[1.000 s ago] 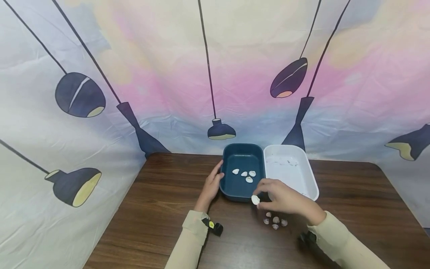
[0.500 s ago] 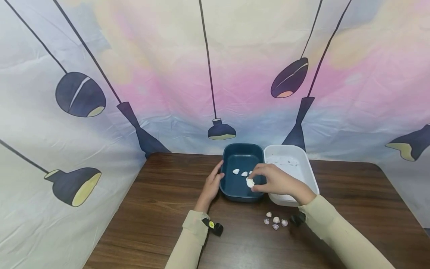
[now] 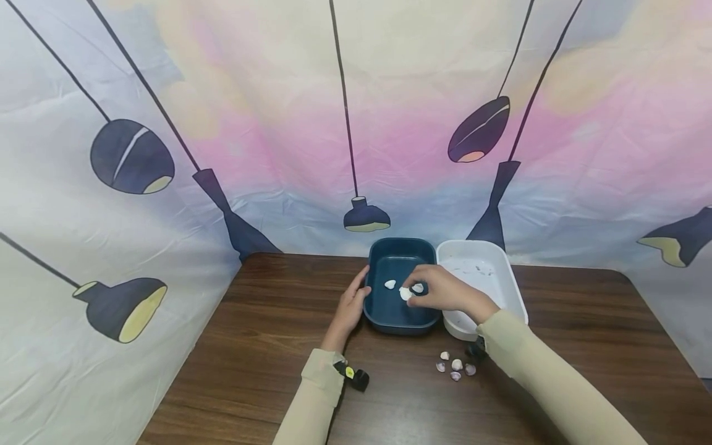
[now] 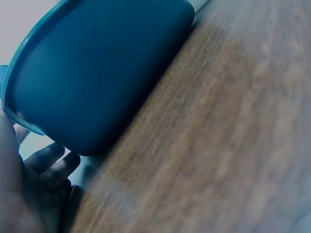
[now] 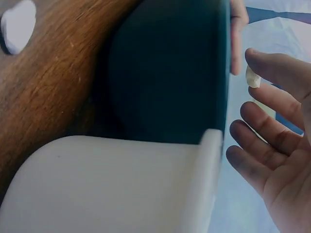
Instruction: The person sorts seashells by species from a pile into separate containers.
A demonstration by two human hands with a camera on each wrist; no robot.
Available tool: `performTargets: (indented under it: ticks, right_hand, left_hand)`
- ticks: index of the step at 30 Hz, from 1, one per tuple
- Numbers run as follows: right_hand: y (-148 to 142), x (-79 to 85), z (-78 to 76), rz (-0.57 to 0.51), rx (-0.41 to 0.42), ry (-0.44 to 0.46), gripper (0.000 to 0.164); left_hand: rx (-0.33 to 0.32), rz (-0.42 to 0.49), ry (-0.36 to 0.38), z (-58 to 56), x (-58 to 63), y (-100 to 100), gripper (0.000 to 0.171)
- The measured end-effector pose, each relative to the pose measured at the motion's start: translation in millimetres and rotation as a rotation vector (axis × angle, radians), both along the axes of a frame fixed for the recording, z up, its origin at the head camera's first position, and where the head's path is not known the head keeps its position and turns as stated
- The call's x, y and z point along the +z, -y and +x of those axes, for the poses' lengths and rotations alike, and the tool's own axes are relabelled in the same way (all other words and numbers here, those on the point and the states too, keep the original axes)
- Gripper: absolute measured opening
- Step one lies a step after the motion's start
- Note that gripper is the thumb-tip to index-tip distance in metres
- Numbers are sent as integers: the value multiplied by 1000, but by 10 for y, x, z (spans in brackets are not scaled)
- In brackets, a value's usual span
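Observation:
In the head view my right hand (image 3: 439,289) is over the dark teal tray (image 3: 403,326), pinching a white seashell (image 3: 405,295) between thumb and index finger. The right wrist view shows this shell (image 5: 252,77) edge-on, with the other fingers spread loosely. Inside the tray lie a white shell (image 3: 390,284) on the left and another shell (image 3: 417,288) close by my fingers; the hand and held shell cover the middle of the tray floor. My left hand (image 3: 350,304) rests along the tray's left outer wall, fingers fairly straight, thumb at the rim.
A white tray (image 3: 508,278) stands right against the teal one, partly behind my right forearm. Several small purplish shells (image 3: 457,364) lie on the brown wooden table (image 3: 267,346) in front of it. A printed cloth (image 3: 278,123) hangs behind the table.
My right hand has carried the white shell from the teal tray's front right corner, leftward and in over the tray's middle. My left hand has stayed at the tray's side.

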State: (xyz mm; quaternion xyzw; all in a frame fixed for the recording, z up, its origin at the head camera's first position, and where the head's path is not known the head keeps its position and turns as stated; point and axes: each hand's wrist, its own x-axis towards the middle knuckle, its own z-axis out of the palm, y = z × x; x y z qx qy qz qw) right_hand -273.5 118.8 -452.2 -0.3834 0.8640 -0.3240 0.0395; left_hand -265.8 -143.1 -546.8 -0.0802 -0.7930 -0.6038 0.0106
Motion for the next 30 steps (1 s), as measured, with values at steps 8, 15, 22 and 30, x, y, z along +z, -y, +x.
performTargets:
  ticks: [8,15,22,30]
  right_hand:
    - [130,-107,-118,30,-6,-11,28]
    - [236,-153,-169,73,-41,4,27]
    - [312,-222,-224,132,-100,11,29]
    - [390,-258,-267,156,-96,7,28]
  left_hand:
    - [-1,-12,11,14,13,5,57]
    - [-11,-2,23,18,32,5,56]
    - [-16,5,32,20,36,3,56]
    - [-23,13,24,24,47,4,56]
